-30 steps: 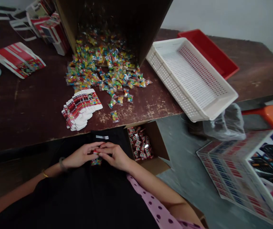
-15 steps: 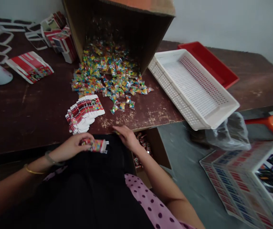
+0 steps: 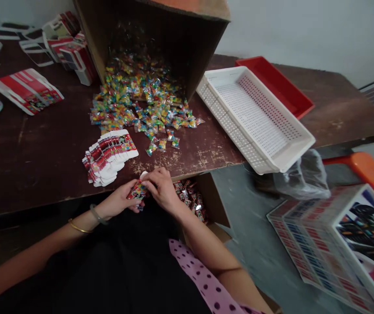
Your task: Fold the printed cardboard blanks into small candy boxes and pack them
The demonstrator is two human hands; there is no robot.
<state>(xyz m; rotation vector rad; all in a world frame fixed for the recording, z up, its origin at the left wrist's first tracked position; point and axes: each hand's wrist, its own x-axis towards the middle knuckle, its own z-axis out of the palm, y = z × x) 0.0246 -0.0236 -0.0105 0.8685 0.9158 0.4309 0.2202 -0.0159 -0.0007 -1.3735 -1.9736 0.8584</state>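
Note:
My left hand [image 3: 122, 199] is closed around a small printed candy box [image 3: 137, 192], held over my lap at the table's front edge. Its white top flap stands up. My right hand [image 3: 161, 186] is at the top of the same box, with bent fingers gripping the flap end. Whether a candy packet is inside is hidden by my fingers. Just beyond my left hand lies a fanned stack of flat candy boxes [image 3: 110, 155]. Behind it, a heap of small clear candy packets [image 3: 141, 100] spills from a cardboard carton [image 3: 203, 48] lying on its side.
A white perforated basket [image 3: 255, 117] overlaps a red tray [image 3: 278, 83] at the right. Below the table edge, an open carton [image 3: 218, 205] contains filled candy boxes [image 3: 193, 198]. Red cartons [image 3: 76, 54] stand at the back left. A crate [image 3: 324, 244] and orange stool [image 3: 370, 170] occupy the right.
My right hand has moved left and down to the candy box. My left hand has moved right and turned the box upright. The view has shifted slightly.

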